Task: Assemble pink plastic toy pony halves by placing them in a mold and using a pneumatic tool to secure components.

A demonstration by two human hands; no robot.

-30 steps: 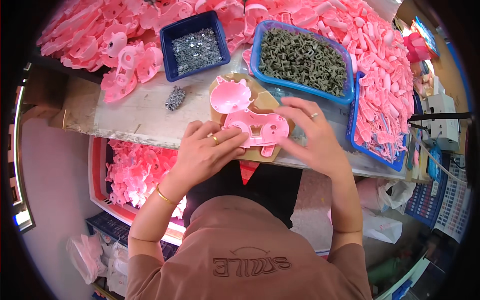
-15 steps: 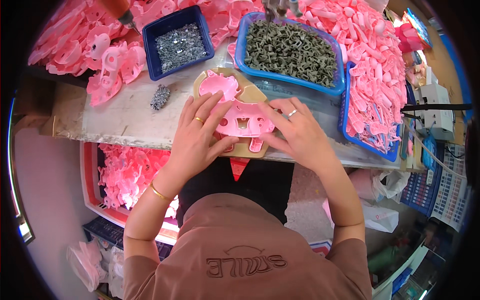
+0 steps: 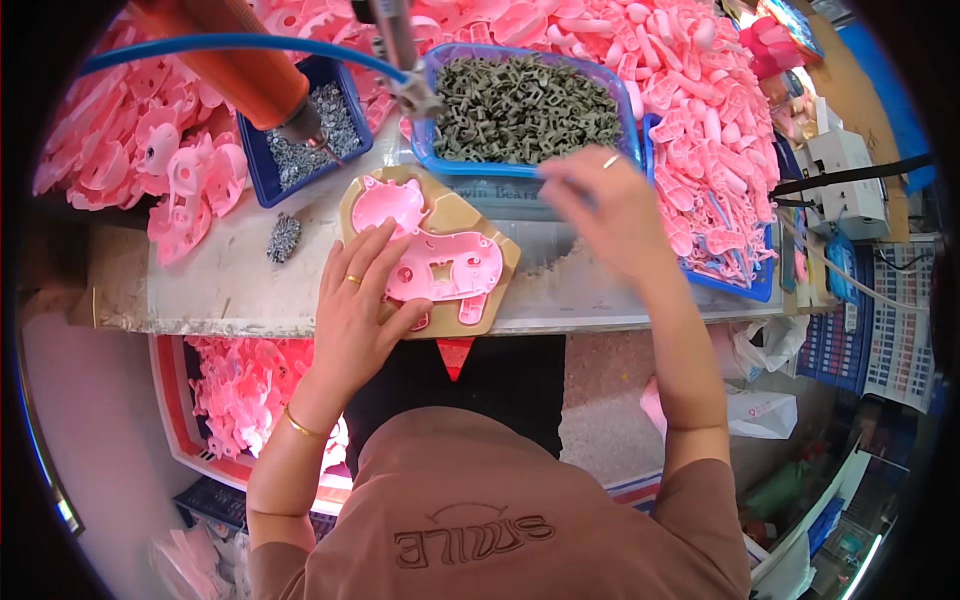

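A pink plastic animal-shaped shell (image 3: 463,267) lies hollow side up in a tan holding block (image 3: 505,290) on the bench. My left hand (image 3: 360,290) rests over its left part, fingers stretched out and touching it, hiding some of the body. Off the shell, my right hand (image 3: 612,215) hovers just in front of a blue basket (image 3: 425,150) of small dark green plastic parts (image 3: 530,110). Motion blurs its fingers, so whether they hold anything is unclear.
An orange power screwdriver (image 3: 235,70) hangs over a dark blue tray (image 3: 262,175) of small screws. A clump of screws (image 3: 284,238) lies on the bench. Pink part heaps (image 3: 690,80) line the back and right, where another blue basket (image 3: 755,285) stands. A crate (image 3: 180,400) sits below left.
My right hand has left the shell and moved up and right toward the green parts. My left hand stays on the shell. The view has shifted, bringing more of the screwdriver in.
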